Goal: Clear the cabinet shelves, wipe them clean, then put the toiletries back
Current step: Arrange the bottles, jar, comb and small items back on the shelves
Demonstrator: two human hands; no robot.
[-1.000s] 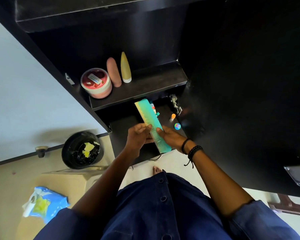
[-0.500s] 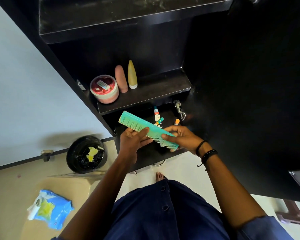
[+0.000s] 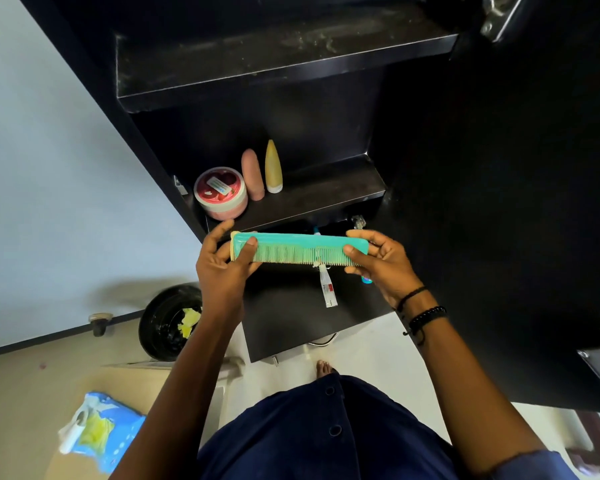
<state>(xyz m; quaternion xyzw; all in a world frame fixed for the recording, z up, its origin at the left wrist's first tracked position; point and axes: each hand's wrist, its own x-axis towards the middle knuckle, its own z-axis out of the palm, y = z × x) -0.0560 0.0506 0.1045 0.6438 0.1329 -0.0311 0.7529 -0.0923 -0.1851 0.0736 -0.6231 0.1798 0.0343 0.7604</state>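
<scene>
Teal comb (image 3: 298, 249): centre of frame, held level in front of the open black cabinet (image 3: 326, 126), teeth pointing down, between the middle and bottom shelves.
Left hand (image 3: 222, 268): holds the comb's left end, thumb across its face, other fingers behind.
Right hand (image 3: 381, 268): pinches the right end between thumb and fingers; dark bead bracelets (image 3: 423, 317) on the wrist.
Middle shelf (image 3: 326, 192), left part: red-lidded jar (image 3: 220, 194), lid on, contents not visible. Just to its right a pink tube (image 3: 252, 174) and a yellow tube (image 3: 273, 168) stand upright, close together.
Bottom shelf (image 3: 284, 317): small white tube (image 3: 327, 289) lies below the comb; other small items are mostly hidden by the hands.
Top shelf (image 3: 257, 64): dusty streaks.
Lower left, on the floor: black bin (image 3: 160, 341) holding a yellow wad (image 3: 189, 320). Further lower left: blue packet (image 3: 118, 441).
</scene>
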